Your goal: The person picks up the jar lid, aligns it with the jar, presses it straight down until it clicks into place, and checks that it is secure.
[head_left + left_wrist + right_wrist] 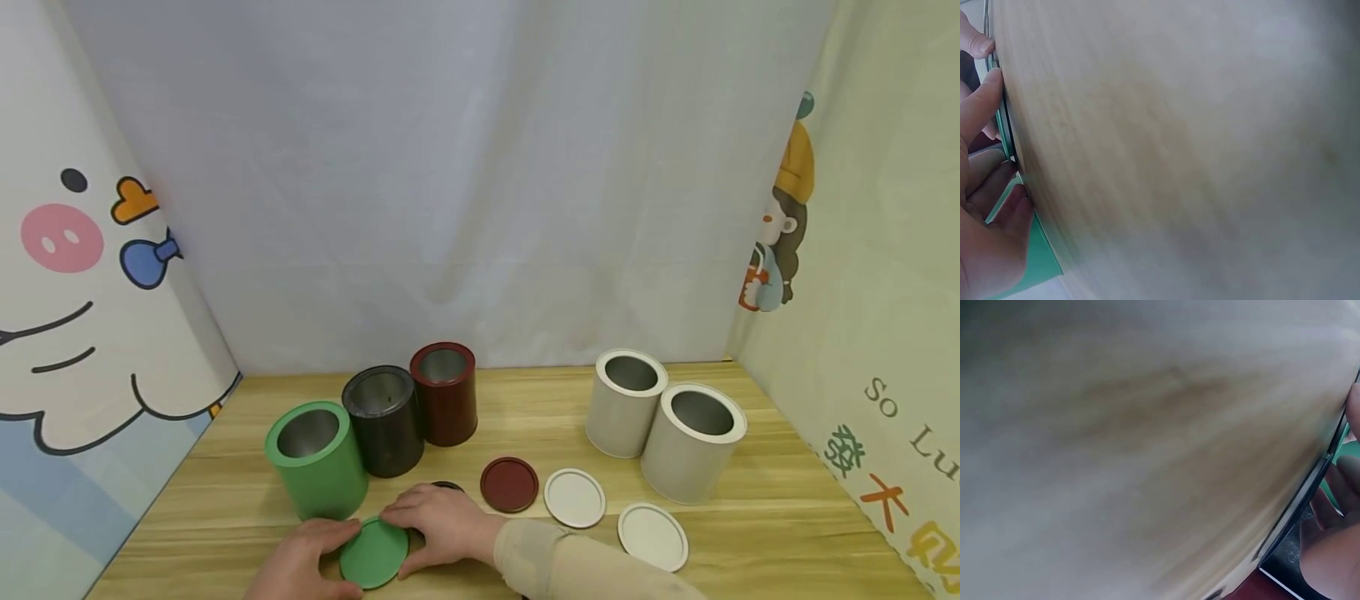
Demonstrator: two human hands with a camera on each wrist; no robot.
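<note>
A round green lid (373,554) lies at the front of the wooden table between both hands. My left hand (303,562) grips its left side, index finger at the upper edge and thumb at the lower. From the other side my right hand (446,525) holds the lid's right edge between thumb and fingers. Just behind them stands an uncovered green can (330,487), also seen beyond the fingers in the left wrist view. A black lid (447,485) shows only as a sliver behind the right hand, which hides the rest.
Behind stand an uncovered black can (390,442) and a dark red can (452,412). Two white cans (618,421) are at the right. A dark red lid (510,485) and two white lids (574,498) lie in front. Curtains (465,183) close off the back and sides.
</note>
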